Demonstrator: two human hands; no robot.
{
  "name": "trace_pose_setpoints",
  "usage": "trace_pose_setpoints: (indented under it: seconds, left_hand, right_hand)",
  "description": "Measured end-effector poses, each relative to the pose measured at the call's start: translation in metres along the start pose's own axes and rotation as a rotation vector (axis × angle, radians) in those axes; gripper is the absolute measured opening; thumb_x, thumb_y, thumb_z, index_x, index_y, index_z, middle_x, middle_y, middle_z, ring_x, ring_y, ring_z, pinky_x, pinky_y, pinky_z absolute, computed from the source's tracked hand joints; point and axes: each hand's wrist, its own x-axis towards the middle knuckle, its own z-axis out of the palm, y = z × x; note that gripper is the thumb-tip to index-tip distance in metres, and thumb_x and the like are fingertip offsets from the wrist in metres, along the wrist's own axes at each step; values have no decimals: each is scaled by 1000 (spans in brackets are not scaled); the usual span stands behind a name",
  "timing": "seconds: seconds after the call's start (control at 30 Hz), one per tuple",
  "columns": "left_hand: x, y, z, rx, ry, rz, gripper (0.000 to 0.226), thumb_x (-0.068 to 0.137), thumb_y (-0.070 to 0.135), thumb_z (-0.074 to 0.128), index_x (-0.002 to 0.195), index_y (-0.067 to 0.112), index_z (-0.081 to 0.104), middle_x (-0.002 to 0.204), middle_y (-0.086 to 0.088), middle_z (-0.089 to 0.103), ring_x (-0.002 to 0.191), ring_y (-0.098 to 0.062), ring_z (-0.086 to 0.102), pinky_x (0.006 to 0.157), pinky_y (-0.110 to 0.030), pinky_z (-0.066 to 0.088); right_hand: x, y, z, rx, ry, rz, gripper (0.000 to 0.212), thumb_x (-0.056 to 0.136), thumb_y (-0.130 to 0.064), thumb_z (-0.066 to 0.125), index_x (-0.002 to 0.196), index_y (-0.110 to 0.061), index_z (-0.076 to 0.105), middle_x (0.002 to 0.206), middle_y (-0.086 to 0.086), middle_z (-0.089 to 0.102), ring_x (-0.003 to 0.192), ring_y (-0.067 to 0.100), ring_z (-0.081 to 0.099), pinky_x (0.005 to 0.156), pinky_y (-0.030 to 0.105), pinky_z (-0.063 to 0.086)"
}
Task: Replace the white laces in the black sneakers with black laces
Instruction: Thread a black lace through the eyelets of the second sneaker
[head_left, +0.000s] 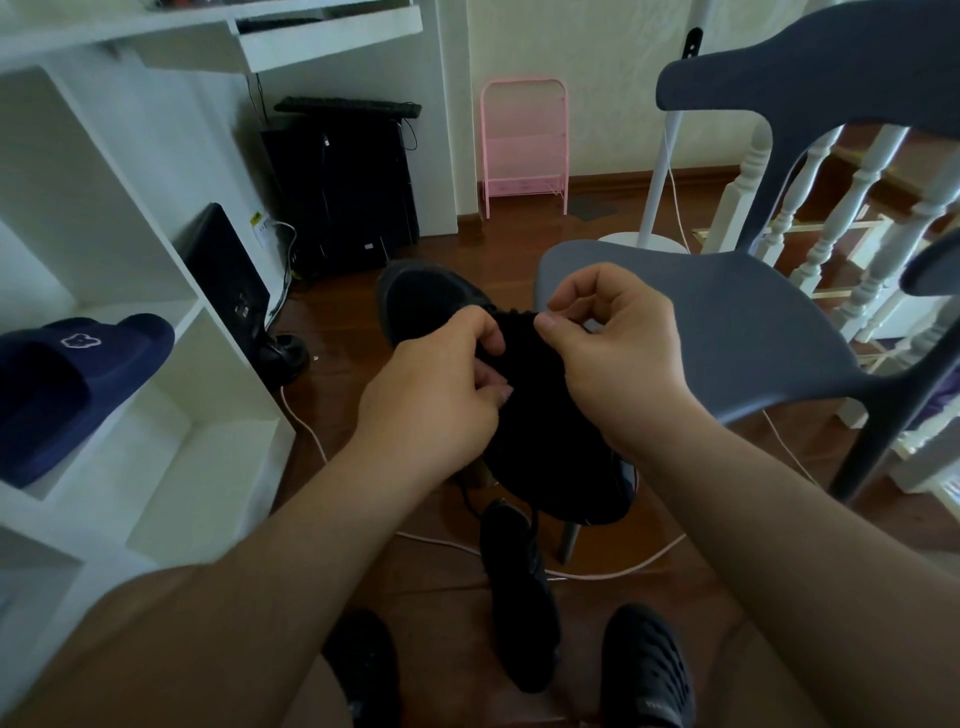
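Above the wooden floor (405, 597), in front of the grey chair (727, 332), a black sneaker (540, 447) is held up in the air between both hands. Its toe points away from the person, toward the front-left corner of the chair seat, and its heel hangs low toward the camera. The left hand (436, 395) has its grip closed on the sneaker's left side near the lace area, with thumb and fingers curled and pinching there. The right hand (618, 343) pinches something small at the top of the tongue between thumb and forefinger; I think it is a black lace, but it is too dark to tell it from the shoe. A thin dark lace end (467, 499) hangs down under the sneaker.

A second black sneaker (519, 597) lies on the floor just below the held one, with its toe toward the person. The person's two feet in black perforated shoes (649, 670) stand at the bottom edge. A white cable (623, 569) runs across the floor under the chair. On the left stands a white shelf unit (171, 364) with a navy slipper (72, 384) in one compartment. A black computer tower (343, 192) and a pink rack (524, 140) stand at the far wall.
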Motion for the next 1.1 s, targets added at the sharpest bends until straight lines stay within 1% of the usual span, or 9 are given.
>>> trace_pose_setpoints:
  seconds: [0.1, 0.17, 0.27, 0.33, 0.43, 0.63, 0.83, 0.97, 1.1]
  left_hand:
    - [1, 0, 3, 50, 37, 8, 36, 96, 21, 69, 101, 46, 44, 86, 16, 70, 82, -3, 63, 65, -36, 55]
    - [6, -3, 5, -200, 38, -58, 35, 97, 13, 69, 98, 41, 47, 87, 9, 72, 83, -5, 66, 66, -31, 55]
    - [10, -4, 5, -774, 33, -191, 35, 97, -5, 66, 96, 28, 55, 80, 6, 75, 78, -3, 69, 67, -19, 56]
    - [12, -4, 4, -935, 31, -168, 35, 97, -11, 63, 95, 23, 60, 78, 9, 75, 76, -1, 69, 71, -14, 55]
    - [9, -5, 3, -856, 64, -112, 30, 97, -5, 68, 95, 24, 66, 83, 7, 77, 83, -3, 73, 75, -18, 57]
    - [1, -4, -2, -119, 267, 172, 35, 93, 14, 76, 107, 43, 62, 91, 18, 73, 90, 0, 68, 80, -29, 58]
    - [-2, -5, 1, -260, 238, 109, 23, 96, 30, 76, 102, 48, 64, 86, 25, 71, 85, 10, 64, 72, -4, 45]
    - [0, -4, 4, -372, 237, 67, 16, 98, 37, 74, 102, 51, 66, 97, 33, 70, 91, 9, 68, 73, -10, 51]
    - [5, -9, 6, -543, 126, -39, 21, 97, 25, 77, 99, 45, 71, 89, 21, 74, 81, 4, 68, 72, -14, 53]
  right_hand:
    - [-1, -1, 6, -33, -8, -15, 26, 89, -19, 77, 82, -41, 65, 85, -21, 68, 78, 0, 66, 59, 12, 49]
    - [1, -1, 6, -28, 17, -11, 27, 89, -19, 78, 81, -42, 65, 84, -21, 68, 78, 0, 65, 60, 12, 47]
    - [8, -3, -1, 14, 48, 4, 34, 88, -17, 79, 77, -46, 66, 83, -21, 68, 79, -2, 65, 63, 12, 48]
    - [10, -3, -4, 45, 46, 11, 38, 88, -15, 79, 74, -48, 66, 81, -21, 68, 79, -4, 64, 63, 8, 47]
    - [6, -3, -1, 4, 40, -12, 33, 89, -16, 78, 75, -43, 65, 82, -21, 69, 79, -1, 65, 62, 8, 47]
    - [1, -6, 3, -53, -1, -81, 28, 91, -16, 75, 82, -40, 64, 87, -21, 67, 75, 5, 66, 59, 16, 52]
    - [1, -5, 1, -73, 19, -119, 29, 91, -17, 75, 81, -42, 63, 87, -23, 67, 72, 2, 64, 59, 13, 46]
    - [-1, -6, 2, -93, 21, -149, 27, 92, -16, 74, 84, -40, 64, 89, -20, 67, 79, 5, 66, 61, 16, 51]
    - [-3, -9, 2, -134, 10, -187, 30, 92, -13, 73, 83, -40, 62, 90, -23, 66, 81, 1, 65, 63, 11, 48]
